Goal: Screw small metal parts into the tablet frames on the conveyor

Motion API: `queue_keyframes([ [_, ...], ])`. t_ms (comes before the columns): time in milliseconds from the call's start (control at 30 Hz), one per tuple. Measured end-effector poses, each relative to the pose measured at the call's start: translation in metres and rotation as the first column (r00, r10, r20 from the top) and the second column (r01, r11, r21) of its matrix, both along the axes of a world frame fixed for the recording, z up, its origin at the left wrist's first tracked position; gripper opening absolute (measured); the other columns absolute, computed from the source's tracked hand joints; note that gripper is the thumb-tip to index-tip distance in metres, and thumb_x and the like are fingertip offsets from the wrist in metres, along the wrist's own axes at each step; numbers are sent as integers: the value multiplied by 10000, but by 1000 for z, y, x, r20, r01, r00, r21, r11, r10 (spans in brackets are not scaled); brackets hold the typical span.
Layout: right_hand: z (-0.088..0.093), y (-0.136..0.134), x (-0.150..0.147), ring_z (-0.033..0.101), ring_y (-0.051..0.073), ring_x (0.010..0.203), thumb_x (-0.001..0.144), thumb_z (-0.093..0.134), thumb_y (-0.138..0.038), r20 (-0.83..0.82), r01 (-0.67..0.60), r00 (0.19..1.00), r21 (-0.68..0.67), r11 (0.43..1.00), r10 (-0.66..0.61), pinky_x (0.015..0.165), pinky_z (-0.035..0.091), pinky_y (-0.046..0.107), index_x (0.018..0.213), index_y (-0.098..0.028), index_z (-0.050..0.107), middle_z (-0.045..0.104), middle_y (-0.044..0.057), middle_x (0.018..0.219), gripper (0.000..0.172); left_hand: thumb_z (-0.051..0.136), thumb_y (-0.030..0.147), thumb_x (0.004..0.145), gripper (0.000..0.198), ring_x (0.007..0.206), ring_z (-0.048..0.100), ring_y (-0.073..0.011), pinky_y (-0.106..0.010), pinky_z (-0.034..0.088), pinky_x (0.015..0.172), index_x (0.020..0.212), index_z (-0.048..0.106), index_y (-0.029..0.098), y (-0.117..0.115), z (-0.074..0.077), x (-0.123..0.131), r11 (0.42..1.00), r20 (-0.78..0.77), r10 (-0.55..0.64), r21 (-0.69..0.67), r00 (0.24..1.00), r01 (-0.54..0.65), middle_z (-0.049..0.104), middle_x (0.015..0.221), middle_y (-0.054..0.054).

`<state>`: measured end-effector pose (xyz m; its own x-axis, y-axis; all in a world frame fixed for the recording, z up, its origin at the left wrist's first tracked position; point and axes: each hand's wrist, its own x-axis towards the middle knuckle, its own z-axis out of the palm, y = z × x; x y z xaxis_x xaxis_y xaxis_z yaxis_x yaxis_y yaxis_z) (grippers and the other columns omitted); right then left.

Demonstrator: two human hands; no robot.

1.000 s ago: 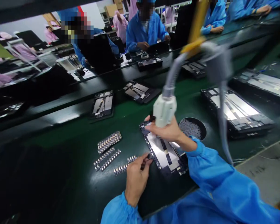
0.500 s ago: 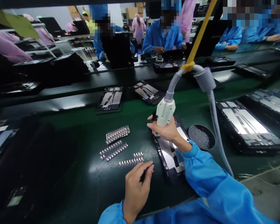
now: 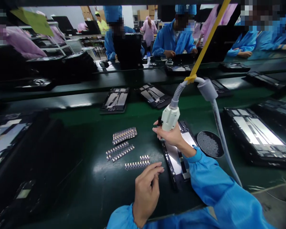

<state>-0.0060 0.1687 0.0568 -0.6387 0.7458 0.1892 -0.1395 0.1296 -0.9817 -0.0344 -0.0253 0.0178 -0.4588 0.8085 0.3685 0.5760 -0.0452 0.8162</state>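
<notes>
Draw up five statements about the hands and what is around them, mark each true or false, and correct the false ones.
1. The right hand holds the pale handheld tool. True.
2. Both hands grip the tool. False: the left hand is away from it, with nothing visibly held.
3. In the picture, a round dish of small pieces sits to the right of the open device. True.
4. Nothing lies to the left of that device. False: small component strips lie there.
5. A yellow strap is fastened to the grey hose above the tool. True.
</notes>
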Motion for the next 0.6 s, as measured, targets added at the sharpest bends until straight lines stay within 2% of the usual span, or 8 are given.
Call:
queue_keyframes([
  [167,-1,0,0,513,107,407,720,731,-298,6,-16,1000,21,1000,16,441,450,257,809,-167,643,548,-46,469,181,426,50,861,335,954,692,-148,-256,577,847,1006,689,199,6,1,10,997,-71,-73,18,995,74,727,1040,-50],
  [333,0,-4,1,502,101,408,706,723,-290,28,-9,1000,31,999,8,441,443,258,769,-164,629,532,-49,479,170,450,54,858,328,1003,674,-152,-261,558,898,1092,648,172,13,0,26,977,-222,-187,59,957,205,715,1083,-71],
  [400,0,-6,1,502,99,409,688,729,-289,26,-2,1000,34,999,1,432,435,256,765,-160,625,538,-46,504,182,472,95,877,273,1010,667,-152,-284,534,951,1082,641,158,18,-2,35,954,-281,-262,71,923,292,719,1064,-75],
  [500,-2,-10,-2,506,103,404,670,736,-292,36,10,999,24,1000,-11,419,427,254,752,-157,624,544,-40,507,193,510,257,911,226,1100,627,-181,-362,472,1045,1063,633,143,28,-11,52,913,-398,-357,41,845,405,720,1049,-72],
  [533,-2,-11,-3,508,105,402,667,739,-291,38,13,999,21,1000,-14,421,429,256,747,-156,625,543,-40,498,194,516,303,910,264,1153,597,-203,-395,453,1066,1081,626,134,31,-16,57,909,-451,-364,21,815,417,712,1078,-79],
  [600,2,-10,-2,517,115,401,666,745,-289,32,20,999,13,1000,-21,432,442,265,757,-158,633,548,-38,480,195,517,293,906,312,1231,540,-234,-424,440,1076,1138,603,103,34,-25,64,930,-552,-307,-2,775,367,684,1158,-102],
])
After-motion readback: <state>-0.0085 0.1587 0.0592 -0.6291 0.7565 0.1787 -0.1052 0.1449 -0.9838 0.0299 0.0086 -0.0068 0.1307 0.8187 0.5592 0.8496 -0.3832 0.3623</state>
